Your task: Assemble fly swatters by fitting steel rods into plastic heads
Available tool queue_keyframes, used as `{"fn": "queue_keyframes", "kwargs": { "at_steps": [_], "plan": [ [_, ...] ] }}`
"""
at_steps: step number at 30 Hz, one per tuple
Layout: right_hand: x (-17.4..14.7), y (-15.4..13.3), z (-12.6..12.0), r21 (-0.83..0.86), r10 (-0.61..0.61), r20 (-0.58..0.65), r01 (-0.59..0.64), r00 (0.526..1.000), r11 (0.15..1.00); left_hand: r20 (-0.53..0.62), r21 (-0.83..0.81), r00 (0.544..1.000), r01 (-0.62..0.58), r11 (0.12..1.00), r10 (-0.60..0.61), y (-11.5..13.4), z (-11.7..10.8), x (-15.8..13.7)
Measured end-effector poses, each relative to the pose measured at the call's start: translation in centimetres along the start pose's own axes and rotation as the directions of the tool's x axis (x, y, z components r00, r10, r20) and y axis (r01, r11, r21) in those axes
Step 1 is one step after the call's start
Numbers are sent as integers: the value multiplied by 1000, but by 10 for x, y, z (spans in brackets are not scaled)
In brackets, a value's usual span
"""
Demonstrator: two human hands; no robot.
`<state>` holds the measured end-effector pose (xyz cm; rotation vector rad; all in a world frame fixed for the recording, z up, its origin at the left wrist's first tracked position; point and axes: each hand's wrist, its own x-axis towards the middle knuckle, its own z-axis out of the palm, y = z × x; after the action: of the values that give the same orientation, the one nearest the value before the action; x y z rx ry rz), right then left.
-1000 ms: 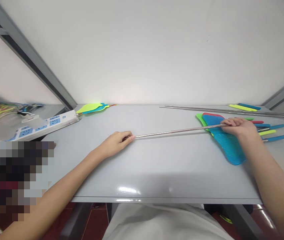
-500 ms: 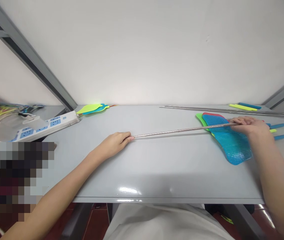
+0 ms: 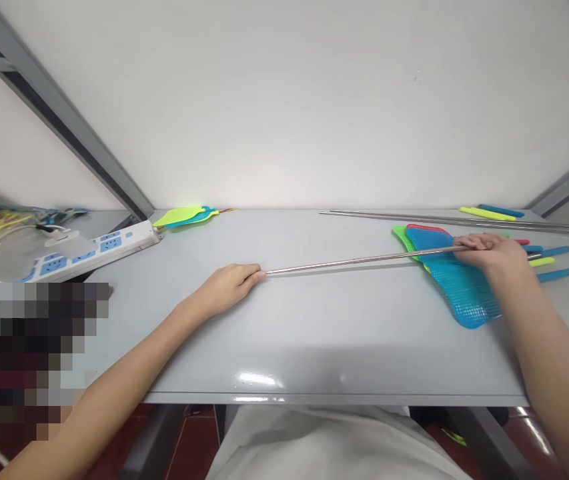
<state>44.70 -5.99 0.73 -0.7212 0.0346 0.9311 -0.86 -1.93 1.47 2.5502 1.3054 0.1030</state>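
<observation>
We hold a slim metal rod (image 3: 339, 263) across the blue mesh paddle (image 3: 469, 293), our left hand (image 3: 234, 283) pinching its tip well left of the paddle, our right hand (image 3: 494, 251) curled round it at the paddle's right edge.

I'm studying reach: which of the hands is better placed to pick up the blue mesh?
Probably the right hand: it holds the metal rod by the blue mesh, while the left hand holds the rod much farther left.
</observation>
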Motion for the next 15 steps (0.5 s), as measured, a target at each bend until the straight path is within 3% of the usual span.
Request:
{"fn": "queue_keyframes", "kwargs": {
  "at_steps": [5, 15],
  "plan": [
    [-1, 6, 1, 90, 55, -63, -49, 997, 995, 6, 6, 1000, 5, 1000, -5, -3, 0, 1],
    [0, 5, 0, 172, 64, -71, -51, 995, 984, -13, 83, 1000, 8, 997, -7, -1, 2, 2]
  ]
}}
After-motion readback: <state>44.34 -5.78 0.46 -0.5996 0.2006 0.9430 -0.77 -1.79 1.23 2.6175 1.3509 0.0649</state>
